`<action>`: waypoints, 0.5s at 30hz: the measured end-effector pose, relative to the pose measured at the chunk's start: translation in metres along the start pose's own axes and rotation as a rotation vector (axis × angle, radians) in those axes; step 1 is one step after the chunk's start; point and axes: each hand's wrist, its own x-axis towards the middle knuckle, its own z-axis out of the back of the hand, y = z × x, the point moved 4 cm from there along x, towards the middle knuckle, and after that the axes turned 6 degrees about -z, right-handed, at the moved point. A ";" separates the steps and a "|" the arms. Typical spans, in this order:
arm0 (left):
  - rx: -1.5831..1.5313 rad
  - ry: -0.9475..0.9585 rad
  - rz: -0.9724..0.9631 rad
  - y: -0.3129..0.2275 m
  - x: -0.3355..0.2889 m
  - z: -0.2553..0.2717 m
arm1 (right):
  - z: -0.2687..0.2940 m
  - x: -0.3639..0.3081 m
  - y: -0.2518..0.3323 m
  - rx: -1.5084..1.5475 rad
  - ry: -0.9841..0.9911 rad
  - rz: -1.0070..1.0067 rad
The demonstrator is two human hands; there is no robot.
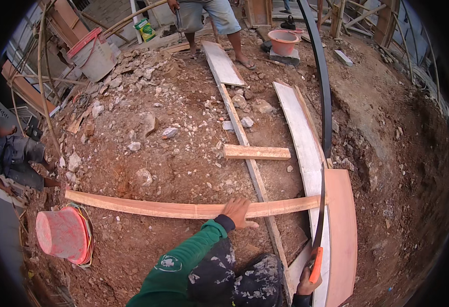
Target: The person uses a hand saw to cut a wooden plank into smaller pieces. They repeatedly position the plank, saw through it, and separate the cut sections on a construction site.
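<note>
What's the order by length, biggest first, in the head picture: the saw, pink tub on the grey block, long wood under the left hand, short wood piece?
1. Long wood
2. Saw
3. Short wood piece
4. Pink tub, measured across its rim

The tub is farther away, so its real size is unsure.

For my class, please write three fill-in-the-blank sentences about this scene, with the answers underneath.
1. The right hand grips a saw whose handle is coloured ____.
2. The sleeve above the left hand, which rests on a long wooden batten, is mostly ____.
3. The person standing at the top wears light-blue, knee-length ____.

Missing words: orange; green; shorts.
</note>
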 end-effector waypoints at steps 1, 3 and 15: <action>-0.109 0.019 0.041 0.001 0.002 0.004 | 0.004 -0.003 -0.004 0.061 -0.049 -0.033; -0.226 0.004 0.097 0.009 0.002 0.010 | 0.003 -0.002 0.000 0.016 -0.111 0.092; 0.009 -0.284 0.160 0.044 -0.055 0.030 | -0.005 -0.035 0.057 -0.476 0.204 0.270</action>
